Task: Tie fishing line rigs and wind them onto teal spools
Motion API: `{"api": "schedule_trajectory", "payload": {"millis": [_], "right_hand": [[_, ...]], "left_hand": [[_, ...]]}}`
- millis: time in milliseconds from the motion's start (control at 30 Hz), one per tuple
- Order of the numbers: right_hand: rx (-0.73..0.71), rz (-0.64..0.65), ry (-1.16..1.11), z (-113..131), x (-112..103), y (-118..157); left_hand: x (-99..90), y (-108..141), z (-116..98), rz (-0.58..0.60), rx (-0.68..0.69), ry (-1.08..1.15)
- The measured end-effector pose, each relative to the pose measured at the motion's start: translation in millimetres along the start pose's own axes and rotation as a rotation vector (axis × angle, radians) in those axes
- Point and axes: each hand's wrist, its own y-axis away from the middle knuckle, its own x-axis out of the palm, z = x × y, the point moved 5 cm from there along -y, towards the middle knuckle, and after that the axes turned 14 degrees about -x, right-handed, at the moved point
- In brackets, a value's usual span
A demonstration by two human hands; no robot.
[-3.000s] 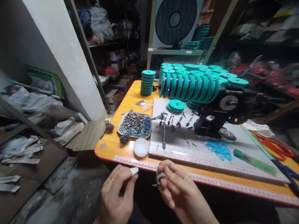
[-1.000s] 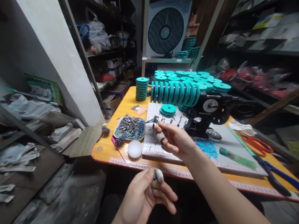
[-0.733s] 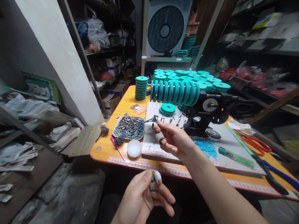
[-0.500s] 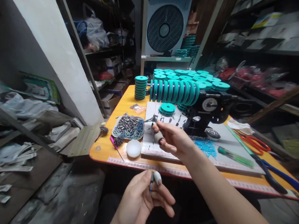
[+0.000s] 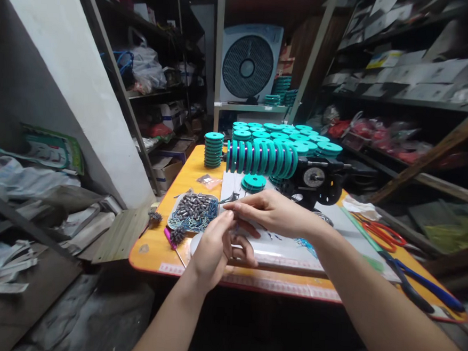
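Note:
My left hand (image 5: 218, 245) and my right hand (image 5: 265, 212) meet over the front left part of the grey-white board (image 5: 280, 249). The left fingers are curled, with thumb and forefinger pinched together. Pressed against their tips from above are the right thumb and forefinger, also pinched. Whatever lies between the fingertips is hidden by them. A small dark clip-like piece (image 5: 232, 197) shows just beyond the right fingers. Left of the hands stands a shallow tray (image 5: 170, 220) of small grey metal cylinders (image 5: 191, 207) and thin blue pieces (image 5: 203, 221).
A black machine (image 5: 317, 182) carries a row of teal spools (image 5: 261, 158); more spools (image 5: 276, 137) stand behind. Blue-handled pliers (image 5: 430, 285) and red-handled scissors (image 5: 386, 234) lie right. A pink-handled tool (image 5: 169, 238) lies front left on the yellow table (image 5: 148, 252).
My left hand has risen from below the table edge to meet my right hand. The right hand has turned palm-down over it. The view has shifted slightly, with the table lower in it.

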Motion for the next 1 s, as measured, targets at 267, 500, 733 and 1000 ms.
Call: {"api": "schedule_trajectory", "payload": {"millis": [267,500,733,1000], "right_hand": [[0.166,-0.146,-0.854,-21.0,4.2,-7.6],[0.235,-0.320,-1.152,-26.9,19.2,-28.7],[0.260,-0.486,-1.170,-25.3,24.5,-35.9],[0.247,-0.511,-1.150,-26.3,20.0,-36.4]], "left_hand": [[-4.5,-6.7,-0.2,-0.048,0.050,0.004],[-2.3,-0.5,-1.7,-0.183,0.169,-0.005],[-2.5,5.7,1.9,-0.239,0.181,0.054],[-0.2,20.0,16.4,-0.192,0.066,0.087]]}}
